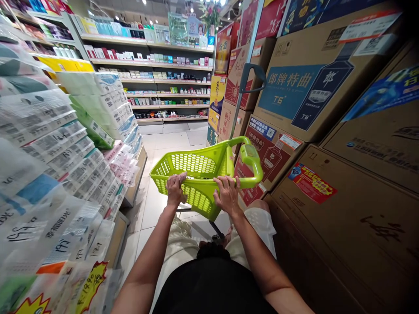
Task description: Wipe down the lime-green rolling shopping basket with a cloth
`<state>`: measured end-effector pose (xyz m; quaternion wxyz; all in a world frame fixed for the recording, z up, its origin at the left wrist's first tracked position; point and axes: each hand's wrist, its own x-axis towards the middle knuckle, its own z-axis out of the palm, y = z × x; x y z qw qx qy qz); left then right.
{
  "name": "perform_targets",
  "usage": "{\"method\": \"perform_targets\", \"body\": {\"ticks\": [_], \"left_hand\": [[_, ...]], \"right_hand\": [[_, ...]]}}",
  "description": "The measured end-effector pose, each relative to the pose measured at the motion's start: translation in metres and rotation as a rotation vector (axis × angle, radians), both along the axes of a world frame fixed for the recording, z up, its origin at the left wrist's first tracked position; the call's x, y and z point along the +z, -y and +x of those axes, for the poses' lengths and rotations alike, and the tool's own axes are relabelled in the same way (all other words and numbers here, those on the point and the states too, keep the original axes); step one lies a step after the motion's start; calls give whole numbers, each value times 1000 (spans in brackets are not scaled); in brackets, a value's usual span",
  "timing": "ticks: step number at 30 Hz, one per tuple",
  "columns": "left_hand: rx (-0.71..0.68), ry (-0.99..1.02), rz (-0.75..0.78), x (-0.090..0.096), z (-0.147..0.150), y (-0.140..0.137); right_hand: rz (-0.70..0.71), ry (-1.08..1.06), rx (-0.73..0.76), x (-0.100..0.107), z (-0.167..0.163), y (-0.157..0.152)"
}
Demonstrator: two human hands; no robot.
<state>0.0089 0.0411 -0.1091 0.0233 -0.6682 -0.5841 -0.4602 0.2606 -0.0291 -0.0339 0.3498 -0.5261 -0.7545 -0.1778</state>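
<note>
A bright green plastic shopping cart stands sideways right in front of my body, its slotted basket showing nothing inside. My left hand is wrapped over the near rim toward the cart's left end. Farther right on that same rim, my right hand grips with the fingers curled over the edge, close to the seat-back end. The cart's looped handle points to the right, and neither hand is on it. Below the basket, part of the frame and a dark wheel show near my feet.
Plastic-wrapped tissue packs are stacked along the left on low wooden platforms. Tall stacks of liquor cartons line the right, close to the handle. Shelves of small boxed goods stand across the far end of the tiled aisle.
</note>
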Motion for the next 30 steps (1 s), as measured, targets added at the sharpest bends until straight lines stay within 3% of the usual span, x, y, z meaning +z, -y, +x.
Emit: {"method": "perform_targets", "body": {"ticks": [3,6,9,13,15,17,20,22,28,30], "left_hand": [[57,10,1,4,-7,0],[-46,-72,-2,7,-12,3],[-97,-180,-69,12,-38,3],[213,-110,-184,24,-94,-11],[337,-29,-211,26,-107,-17],[283,-10,-195,23,-102,-18],[58,-59,-131,12,-83,-14],[31,-27,-123,7,-77,-12],[521,434,-98,16,-100,-22],[602,509,-86,17,-102,-26]], "right_hand": [[3,-17,1,0,2,2],[6,-34,-14,0,2,3],[3,-20,-8,-1,3,3],[14,-36,7,0,1,2],[25,-58,5,0,0,2],[31,-69,-5,-1,-1,2],[19,-69,-11,0,0,2],[-1,-55,-10,0,0,3],[-16,-37,-21,1,-2,5],[0,-58,-8,0,-2,5]]}}
